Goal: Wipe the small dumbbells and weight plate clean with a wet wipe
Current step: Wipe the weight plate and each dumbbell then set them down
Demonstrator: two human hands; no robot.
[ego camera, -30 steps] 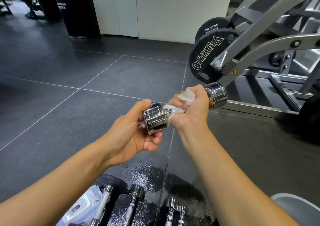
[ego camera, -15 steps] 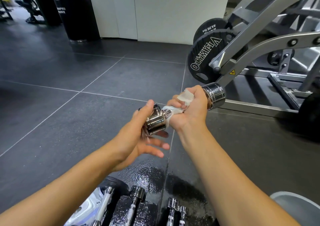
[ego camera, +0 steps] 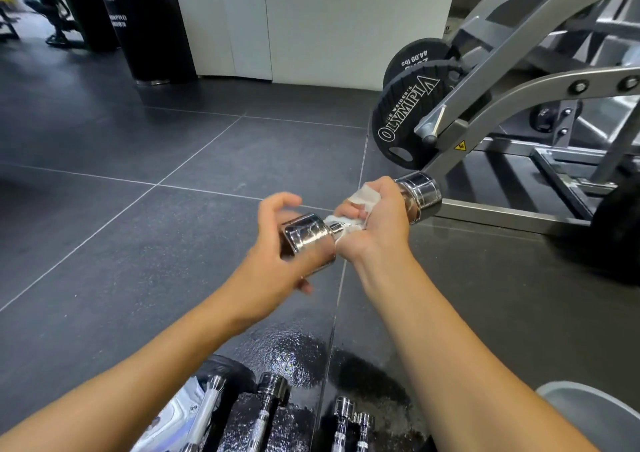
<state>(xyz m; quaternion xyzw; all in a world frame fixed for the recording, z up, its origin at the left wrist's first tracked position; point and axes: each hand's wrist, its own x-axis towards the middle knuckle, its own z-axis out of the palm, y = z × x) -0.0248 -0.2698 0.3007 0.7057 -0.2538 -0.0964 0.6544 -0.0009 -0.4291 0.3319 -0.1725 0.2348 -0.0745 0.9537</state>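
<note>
I hold a chrome dumbbell (ego camera: 308, 236) in the air over the dark floor, tilted up to the right. My right hand (ego camera: 381, 223) grips its handle through a white wet wipe (ego camera: 363, 197) wrapped round it. My left hand (ego camera: 263, 264), blurred, curls round the dumbbell's near head from the left and below. The far head juts out past my right fist. Several more chrome dumbbells (ego camera: 270, 403) lie on the floor at the bottom edge. One lies across a white wipe pack (ego camera: 173, 420), on a dark round plate (ego camera: 225, 368).
A wet patch (ego camera: 298, 347) shines on the tiles below my hands. At the right stands a grey machine frame (ego camera: 502, 70) carrying black Olympia plates (ego camera: 398, 115). A white wall and a black punching bag (ego camera: 152, 35) stand at the back. A grey curved object (ego camera: 588, 406) sits bottom right.
My left hand let go of the near head, spread its fingers against the end, and now curls round the head again. My right hand has kept its grip with the wipe.
</note>
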